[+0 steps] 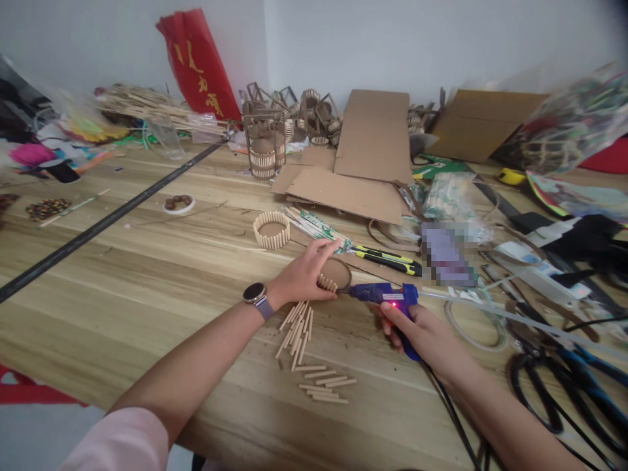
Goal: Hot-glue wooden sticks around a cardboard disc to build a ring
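Note:
My left hand (304, 275), with a watch on its wrist, curls over a round cardboard ring (337, 271) that has short wooden sticks glued along its near edge. My right hand (422, 333) grips a blue hot glue gun (385, 296) with a red light lit. The gun's nozzle points left and touches the ring's edge beside my left fingers. Loose cut wooden sticks (297, 327) lie on the table just below my left hand, and a second small pile of sticks (326, 386) lies nearer to me.
A finished stick ring (271, 229) sits beyond my left hand. Yellow-black utility knives (387, 258), flat cardboard (366, 157), stick baskets (265, 154), black scissors (554, 386), a power strip (534, 268) and a long black bar (98, 226) crowd the wooden table (122, 294).

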The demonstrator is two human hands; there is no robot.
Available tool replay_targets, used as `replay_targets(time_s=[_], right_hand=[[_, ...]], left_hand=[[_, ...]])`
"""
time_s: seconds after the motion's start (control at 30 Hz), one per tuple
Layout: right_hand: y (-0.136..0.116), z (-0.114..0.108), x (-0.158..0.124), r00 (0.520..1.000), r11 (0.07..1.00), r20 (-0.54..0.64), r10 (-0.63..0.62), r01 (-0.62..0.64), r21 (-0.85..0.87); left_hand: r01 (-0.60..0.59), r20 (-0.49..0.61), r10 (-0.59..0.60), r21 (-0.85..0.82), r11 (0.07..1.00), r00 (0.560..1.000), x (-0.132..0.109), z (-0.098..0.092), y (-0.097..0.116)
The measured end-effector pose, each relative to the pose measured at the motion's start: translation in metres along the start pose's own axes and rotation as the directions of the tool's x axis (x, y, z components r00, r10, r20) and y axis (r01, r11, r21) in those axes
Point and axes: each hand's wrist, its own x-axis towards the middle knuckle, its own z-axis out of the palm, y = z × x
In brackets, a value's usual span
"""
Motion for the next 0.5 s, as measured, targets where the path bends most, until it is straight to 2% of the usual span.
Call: replay_targets(time_s=[0.5], right_hand=[[-0.0061, 0.0013, -0.0038, 0.999, 0.997, -0.033, 0.0, -0.002, -0.078]], left_hand=[[0.01, 0.007, -0.01, -0.006, 1.0, 1.0, -0.0001, -0.0011, 0.0017]])
